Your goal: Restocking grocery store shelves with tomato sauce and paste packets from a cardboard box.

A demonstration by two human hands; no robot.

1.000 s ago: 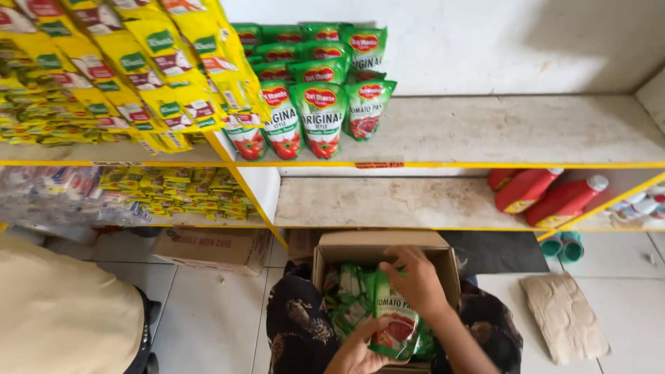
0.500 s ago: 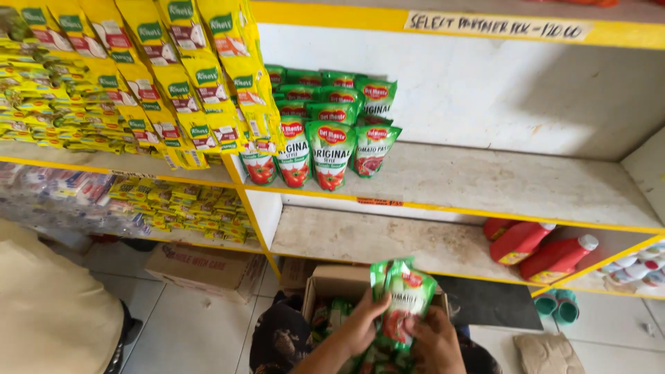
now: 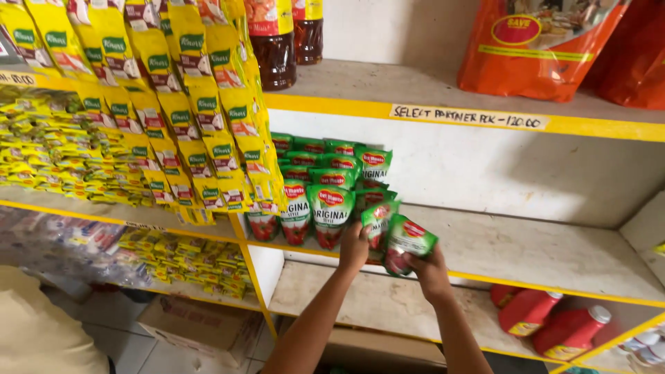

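Left hand [image 3: 353, 246] grips one green-and-red stand-up sauce pouch [image 3: 377, 225]; right hand [image 3: 428, 271] grips a second, tilted pouch [image 3: 409, 242]. Both sit at the near edge of the white shelf w/ yellow trim [image 3: 554, 256], right of the pouch row [image 3: 325, 201]. Seat upright, labels fwd, flush w/ row.

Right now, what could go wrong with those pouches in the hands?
The right hand holds its pouch tilted, out past the shelf edge; it might slip and fall. The left hand pushes another pouch against the standing row; a nudge could topple those. The hanging yellow packets crowd close and may get bumped.
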